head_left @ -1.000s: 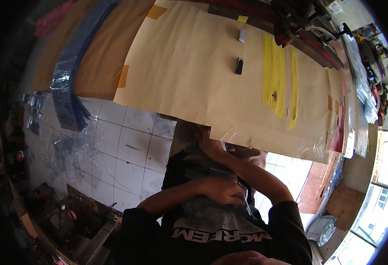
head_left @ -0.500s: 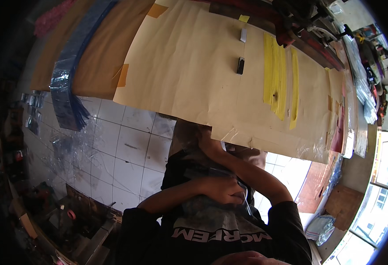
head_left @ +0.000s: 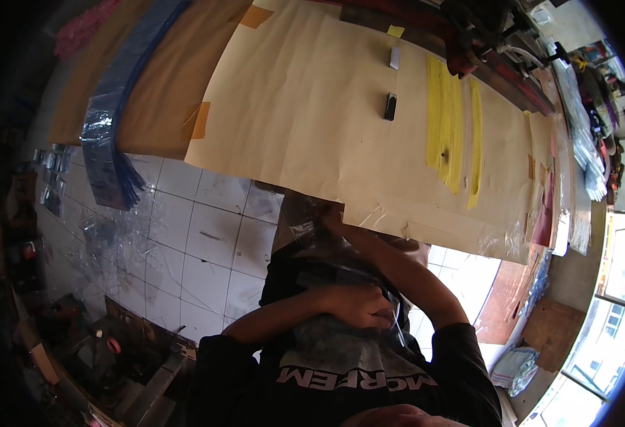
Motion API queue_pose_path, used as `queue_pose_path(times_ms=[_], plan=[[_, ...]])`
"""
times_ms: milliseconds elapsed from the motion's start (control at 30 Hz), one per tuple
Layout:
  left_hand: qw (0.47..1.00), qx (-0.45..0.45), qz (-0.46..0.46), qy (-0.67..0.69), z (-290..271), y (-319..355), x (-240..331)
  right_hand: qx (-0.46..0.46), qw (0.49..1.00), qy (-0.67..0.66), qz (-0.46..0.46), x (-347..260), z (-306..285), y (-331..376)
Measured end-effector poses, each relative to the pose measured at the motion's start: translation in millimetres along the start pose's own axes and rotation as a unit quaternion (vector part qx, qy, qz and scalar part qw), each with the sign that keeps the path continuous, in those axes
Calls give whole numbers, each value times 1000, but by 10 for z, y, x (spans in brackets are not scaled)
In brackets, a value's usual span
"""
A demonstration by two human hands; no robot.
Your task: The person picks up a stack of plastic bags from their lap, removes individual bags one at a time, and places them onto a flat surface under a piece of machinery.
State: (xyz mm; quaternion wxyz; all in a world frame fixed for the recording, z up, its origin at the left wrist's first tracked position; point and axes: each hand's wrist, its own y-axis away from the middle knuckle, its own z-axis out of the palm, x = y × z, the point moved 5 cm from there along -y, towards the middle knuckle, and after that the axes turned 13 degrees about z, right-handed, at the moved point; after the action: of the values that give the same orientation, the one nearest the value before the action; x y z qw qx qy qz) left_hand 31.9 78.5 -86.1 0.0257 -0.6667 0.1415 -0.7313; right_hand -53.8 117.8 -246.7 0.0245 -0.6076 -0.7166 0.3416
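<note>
Where the left hand (head_left: pixel 359 306) rests: against the dark shirt (head_left: pixel 312 406), fingers curled in, gripping clear plastic (head_left: pixel 327 333)
Clear plastic: spread over the person's front, just short of the paper-covered table (head_left: pixel 291 107)
Right hand (head_left: pixel 332 215): at the table's near edge, in shadow; cannot tell whether its fingers grasp anything
On the tan paper: yellow strips (head_left: pixel 442 132), small black block (head_left: pixel 391 107) to their left
Blue plastic bundle (head_left: pixel 102 128): draped at the left, ends hanging over white floor tiles (head_left: pixel 209 235)

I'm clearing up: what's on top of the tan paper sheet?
The tan paper sheet bears yellow strips, a small black block, a pale block and orange tape at its left edge. What it covers cannot be seen.
</note>
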Motion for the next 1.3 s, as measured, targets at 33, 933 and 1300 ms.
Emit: queue_pose_path(times_ms=[33,933,1300], plan=[[1000,2,0,2,7,4,-21,0,1000,18,2,20,-26,-26],[986,136,37,-84,120,289,-173,540,761,-165,319,-445,-4577,-1634],[987,31,15,-158,320,449,627,-292,760,-349,464,857,-3252,-1936]])
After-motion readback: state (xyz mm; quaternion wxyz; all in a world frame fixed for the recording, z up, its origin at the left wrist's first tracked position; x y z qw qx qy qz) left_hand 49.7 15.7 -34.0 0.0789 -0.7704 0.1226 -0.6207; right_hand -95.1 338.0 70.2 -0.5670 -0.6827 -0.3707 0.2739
